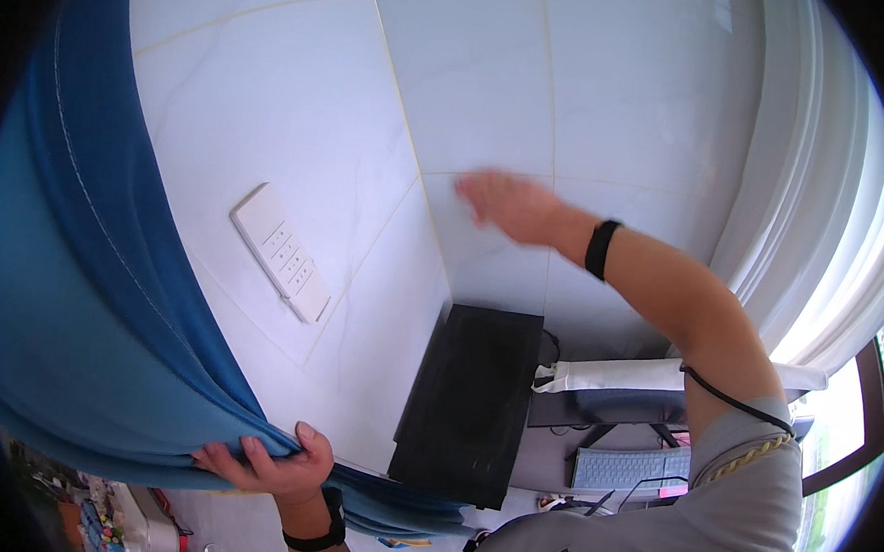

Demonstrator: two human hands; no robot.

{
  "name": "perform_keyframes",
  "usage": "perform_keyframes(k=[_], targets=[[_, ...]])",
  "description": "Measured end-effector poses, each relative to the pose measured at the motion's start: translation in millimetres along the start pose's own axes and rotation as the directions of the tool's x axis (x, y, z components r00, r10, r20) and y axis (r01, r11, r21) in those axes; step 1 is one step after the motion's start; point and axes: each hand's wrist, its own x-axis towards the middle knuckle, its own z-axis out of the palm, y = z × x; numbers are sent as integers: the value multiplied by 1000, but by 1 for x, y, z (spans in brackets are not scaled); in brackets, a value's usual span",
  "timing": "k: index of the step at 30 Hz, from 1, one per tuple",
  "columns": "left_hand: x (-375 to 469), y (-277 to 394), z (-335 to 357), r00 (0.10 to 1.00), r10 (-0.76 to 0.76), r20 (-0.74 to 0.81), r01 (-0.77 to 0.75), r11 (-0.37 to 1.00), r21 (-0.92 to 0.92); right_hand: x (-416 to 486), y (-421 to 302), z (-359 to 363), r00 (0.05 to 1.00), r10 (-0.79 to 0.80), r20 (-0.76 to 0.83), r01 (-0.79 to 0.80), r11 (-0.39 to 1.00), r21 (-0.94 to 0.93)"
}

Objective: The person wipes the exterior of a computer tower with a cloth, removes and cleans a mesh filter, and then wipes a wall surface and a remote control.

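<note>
My left hand [282, 462] grips the edge of a blue curtain [109, 333], its fingers wrapped on the gathered fabric; a black band sits on that wrist. Blurred in front of the white marble-look tiled wall [482, 76], my right hand [509, 204] is raised, with nothing visible in it and a black band on the wrist. Between the curtain and the wall corner, a white wall-mounted switch panel [282, 253] with several buttons shows. The right hand is to the right of this panel, apart from it.
A tall black cabinet or case [473, 405] stands in the corner. Beside it are a monitor [593, 405] with a white cloth [617, 374] on top and a keyboard [627, 466] on a desk. White curtains [799, 182] hang at the right. Assorted items lie at lower left.
</note>
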Motion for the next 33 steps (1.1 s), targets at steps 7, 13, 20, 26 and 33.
perform_keyframes(k=[7,13,20,26,33], targets=[[1,6,-2,999,-33,40,34,999,-29,45,-9,-25,957,282,72,-291,926,239],[2,2,0,999,-25,44,28,996,-79,-15,-11,19,948,-131,290,98,987,126],[6,10,1,998,7,56,-5,999,-45,113,83,-152,836,-1,-549,-331,797,-505],[6,8,0,996,0,85,6,998,-68,112,-14,-54,664,569,-485,-528,816,235],[10,5,-6,995,10,102,-3,998,-65,91,-185,32,330,919,217,-609,32,793]])
